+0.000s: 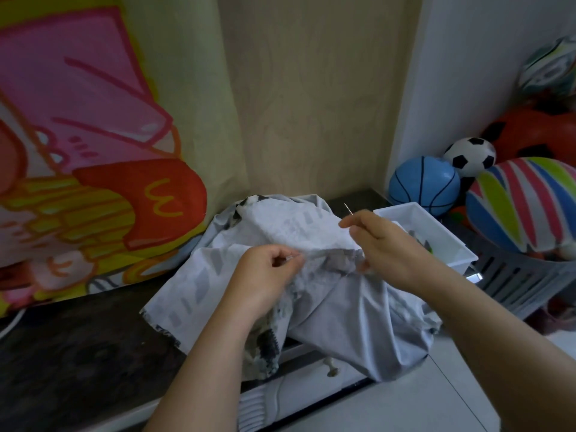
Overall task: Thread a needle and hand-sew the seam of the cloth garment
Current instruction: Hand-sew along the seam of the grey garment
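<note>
Left grip (270, 267): pinching a fold of the grey garment (336, 310).
Right grip (385, 244): pinching a needle (348, 209), tip poking up above it.

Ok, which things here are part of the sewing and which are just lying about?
For the job:
needle, pinched by the right hand
garment, gripped by the left hand

Lying about:
blue ball
football
striped ball
basket
white tray, contents unclear
cartoon cloth
</note>
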Demonstrator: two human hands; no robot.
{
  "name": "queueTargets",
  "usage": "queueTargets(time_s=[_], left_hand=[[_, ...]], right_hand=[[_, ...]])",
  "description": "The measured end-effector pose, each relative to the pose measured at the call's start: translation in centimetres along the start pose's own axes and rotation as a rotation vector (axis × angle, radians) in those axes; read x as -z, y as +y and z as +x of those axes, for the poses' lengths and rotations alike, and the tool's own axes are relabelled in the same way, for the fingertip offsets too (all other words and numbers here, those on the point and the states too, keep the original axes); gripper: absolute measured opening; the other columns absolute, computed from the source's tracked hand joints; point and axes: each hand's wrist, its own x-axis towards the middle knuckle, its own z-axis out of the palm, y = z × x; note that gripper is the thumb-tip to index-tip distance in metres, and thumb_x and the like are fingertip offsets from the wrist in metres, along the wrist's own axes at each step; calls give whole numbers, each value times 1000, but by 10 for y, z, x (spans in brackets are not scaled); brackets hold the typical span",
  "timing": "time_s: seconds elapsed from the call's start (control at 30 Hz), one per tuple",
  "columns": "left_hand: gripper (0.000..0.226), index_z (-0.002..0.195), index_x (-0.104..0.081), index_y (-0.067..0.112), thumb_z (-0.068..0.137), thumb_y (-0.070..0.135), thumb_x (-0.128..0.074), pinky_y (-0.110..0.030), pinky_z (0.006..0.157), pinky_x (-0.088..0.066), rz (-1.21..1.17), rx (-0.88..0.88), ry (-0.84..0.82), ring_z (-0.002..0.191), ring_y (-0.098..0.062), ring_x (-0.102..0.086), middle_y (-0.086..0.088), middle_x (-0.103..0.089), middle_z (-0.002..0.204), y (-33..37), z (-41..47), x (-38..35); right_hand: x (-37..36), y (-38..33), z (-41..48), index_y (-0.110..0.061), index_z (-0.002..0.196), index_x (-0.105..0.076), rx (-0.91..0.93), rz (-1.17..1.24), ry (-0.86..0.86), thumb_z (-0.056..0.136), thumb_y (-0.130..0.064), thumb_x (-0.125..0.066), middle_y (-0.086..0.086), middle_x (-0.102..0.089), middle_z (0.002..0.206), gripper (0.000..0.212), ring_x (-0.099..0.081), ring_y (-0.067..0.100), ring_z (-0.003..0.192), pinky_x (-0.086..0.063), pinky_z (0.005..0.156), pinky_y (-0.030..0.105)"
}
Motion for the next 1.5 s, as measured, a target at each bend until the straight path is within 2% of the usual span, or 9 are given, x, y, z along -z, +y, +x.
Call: queueTargets(time_s=[0.07, 0.13, 0.27, 0.83, 1.03, 1.17, 1.27, 1.37, 1.5], left_hand=[[12, 77, -66, 33, 89, 28, -66, -9, 70, -43, -23, 25, -27, 83, 2, -62, 16, -68, 84, 1, -1, 2], [10, 80, -68, 30, 90, 29, -64, -13, 74, -46, -35, 44, -49, 89, -3, -63, 13, -70, 88, 1, -2, 2], [7, 87, -69, 27, 91, 26, -63, 0, 62, -42, -44, 71, -57, 85, 7, -58, 22, -64, 90, 3, -3, 3], [11, 83, -64, 34, 91, 26, -63, -4, 67, -40, -54, 43, -52, 85, 12, -55, 25, -61, 88, 4, -2, 3], [14, 83, -67, 35, 90, 23, -65, -4, 69, -44, 82, -102, 31, 80, 5, -60, 18, -67, 83, 5, -4, -1], [11, 89, -71, 27, 91, 20, -63, -6, 70, -46, 171, -192, 19, 78, 4, -62, 17, -68, 80, 6, -6, -10], [12, 85, -69, 29, 91, 21, -61, -10, 71, -47, 112, -172, 60, 80, 2, -63, 15, -69, 81, 6, -4, -15], [14, 80, -66, 32, 91, 22, -63, -12, 69, -45, -79, -37, 148, 84, 0, -63, 14, -69, 83, 3, 1, -12], [12, 82, -68, 28, 90, 20, -64, -7, 65, -44, -237, 47, 198, 80, 3, -63, 13, -70, 83, 2, 4, -7]], right_hand=[[2, -12, -7, -21, 110, -59, 72, -7, -28, 102, -20, -32, -3, -55, 74, 28, -52, 8, 63, -48, 63, 20], [-2, -18, -13, -20, 102, -63, 81, -62, -201, 101, -15, -34, -4, -56, 67, 30, -54, 7, 59, -51, 66, 23], [-17, -15, -17, -21, 90, -65, 5, -178, -393, 98, -13, -34, -3, -64, 58, 32, -61, 9, 56, -53, 70, 25], [-23, -14, -13, -25, 89, -61, -63, -228, -393, 99, -13, -33, -5, -64, 57, 32, -59, 3, 52, -53, 72, 20], [-24, -15, -11, -20, 102, -65, -50, -296, -410, 97, -9, -36, -1, -70, 69, 32, -57, 1, 54, -52, 84, 26], [-30, -12, -6, -16, 90, -65, -83, -120, -366, 97, -13, -34, -3, -64, 55, 32, -55, 5, 45, -51, 65, 18], [-33, -9, -3, -19, 80, -59, -87, 10, -267, 98, -20, -41, -2, -63, 52, 26, -54, 7, 42, -44, 51, 14], [-29, -7, -1, -14, 93, -55, -32, 136, -163, 95, -19, -52, 0, -67, 59, 6, -57, 7, 46, -49, 58, 20], [-21, -9, -3, -14, 84, -56, 94, 173, -125, 92, -14, -56, -3, -73, 75, 8, -56, 0, 52, -51, 62, 20]])
